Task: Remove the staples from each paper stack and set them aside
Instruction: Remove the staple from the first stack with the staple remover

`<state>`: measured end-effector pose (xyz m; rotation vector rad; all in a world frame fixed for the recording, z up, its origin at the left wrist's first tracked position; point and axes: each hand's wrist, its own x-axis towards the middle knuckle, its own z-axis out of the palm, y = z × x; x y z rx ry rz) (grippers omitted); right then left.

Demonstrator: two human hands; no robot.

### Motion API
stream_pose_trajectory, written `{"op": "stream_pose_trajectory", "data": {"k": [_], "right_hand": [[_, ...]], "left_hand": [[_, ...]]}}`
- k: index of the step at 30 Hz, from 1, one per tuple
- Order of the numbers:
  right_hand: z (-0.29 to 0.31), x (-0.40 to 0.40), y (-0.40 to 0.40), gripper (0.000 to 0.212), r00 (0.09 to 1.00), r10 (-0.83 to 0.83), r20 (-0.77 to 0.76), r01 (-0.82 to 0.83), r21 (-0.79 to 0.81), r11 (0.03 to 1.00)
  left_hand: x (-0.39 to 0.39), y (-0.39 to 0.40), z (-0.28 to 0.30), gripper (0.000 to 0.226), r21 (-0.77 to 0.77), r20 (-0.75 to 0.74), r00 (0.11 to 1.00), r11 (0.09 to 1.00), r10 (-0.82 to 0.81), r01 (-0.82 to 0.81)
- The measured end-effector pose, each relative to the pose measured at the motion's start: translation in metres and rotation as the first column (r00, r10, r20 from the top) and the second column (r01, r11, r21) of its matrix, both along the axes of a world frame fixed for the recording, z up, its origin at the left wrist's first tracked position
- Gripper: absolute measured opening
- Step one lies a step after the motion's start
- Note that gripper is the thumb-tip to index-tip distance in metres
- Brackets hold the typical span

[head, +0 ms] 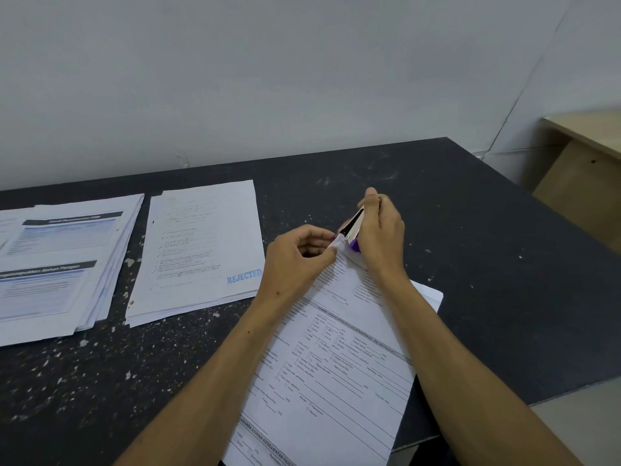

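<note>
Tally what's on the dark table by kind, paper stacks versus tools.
Paper stacks: 3 (blue-banded stack, REJECTED stack, form stack being worked on)
Staple tools: 1 (purple stapler, in the right hand)
Total: 4

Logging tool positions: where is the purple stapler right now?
In the head view, right of centre, the purple stapler is gripped by the right hand at the form stack's far corner, which the left hand pinches.
</note>
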<state>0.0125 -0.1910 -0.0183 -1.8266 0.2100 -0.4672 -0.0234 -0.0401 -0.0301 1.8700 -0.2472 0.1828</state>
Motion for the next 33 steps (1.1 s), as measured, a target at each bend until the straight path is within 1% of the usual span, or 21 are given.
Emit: {"op": "stream_pose_trajectory", "data": {"k": [5,7,10,12,15,17,20,23,25,28,30,33], "right_hand": [[0.002,0.0,0.002,0.038,0.997,-0.081,0.018,0.081,-0.006,0.997],[0.003,0.001,-0.002,0.039,0.992,-0.123,0.002,0.123,-0.011,0.992],[0.004,0.003,-0.013,0.043,0.983,-0.182,-0.002,0.182,-0.021,0.983],[0.006,0.003,-0.02,0.044,0.979,-0.205,-0.013,0.204,-0.058,0.977],[0.008,0.002,-0.029,0.044,0.975,-0.218,-0.05,0.212,-0.112,0.971],[0.008,0.004,-0.033,0.044,0.973,-0.222,-0.07,0.213,-0.116,0.97],[0.006,0.006,-0.041,0.041,0.974,-0.205,-0.098,0.193,-0.118,0.974],[0.005,0.005,-0.049,0.04,0.976,-0.193,-0.098,0.179,-0.137,0.974],[0.008,0.002,-0.054,0.039,0.973,-0.197,-0.121,0.17,-0.204,0.964],[0.011,-0.002,-0.06,0.035,0.969,-0.184,-0.162,0.116,-0.357,0.927],[0.012,-0.004,-0.06,0.031,0.968,-0.15,-0.201,0.047,-0.443,0.895],[0.014,-0.007,-0.057,0.028,0.962,-0.101,-0.252,-0.047,-0.521,0.852]], "left_hand": [[0.0,0.0,-0.001,0.041,-0.002,0.001,0.999,0.999,0.036,-0.036],[0.001,0.0,-0.001,0.045,0.005,-0.002,0.999,0.999,0.04,-0.04],[0.002,-0.001,-0.001,0.034,0.055,-0.014,1.0,0.998,0.001,-0.001],[0.001,-0.004,-0.001,0.026,0.076,-0.025,0.999,0.997,-0.021,0.023],[0.001,-0.004,-0.001,0.02,0.07,-0.027,0.999,0.997,-0.032,0.034],[0.001,-0.004,-0.001,0.018,0.063,-0.029,0.999,0.998,-0.029,0.03],[0.001,-0.003,-0.001,0.018,0.041,-0.037,0.999,0.999,-0.019,0.02],[-0.001,-0.002,0.001,0.019,-0.029,-0.035,0.999,1.0,-0.004,0.003],[-0.002,-0.002,0.002,0.017,-0.087,-0.039,0.999,0.996,0.021,-0.025],[-0.003,-0.002,0.003,0.016,-0.128,-0.025,0.999,0.99,0.048,-0.051],[-0.003,-0.002,0.004,0.016,-0.129,-0.019,0.999,0.99,0.051,-0.053],[-0.003,-0.002,0.005,0.012,-0.09,-0.006,0.999,0.995,0.039,-0.039]]}}
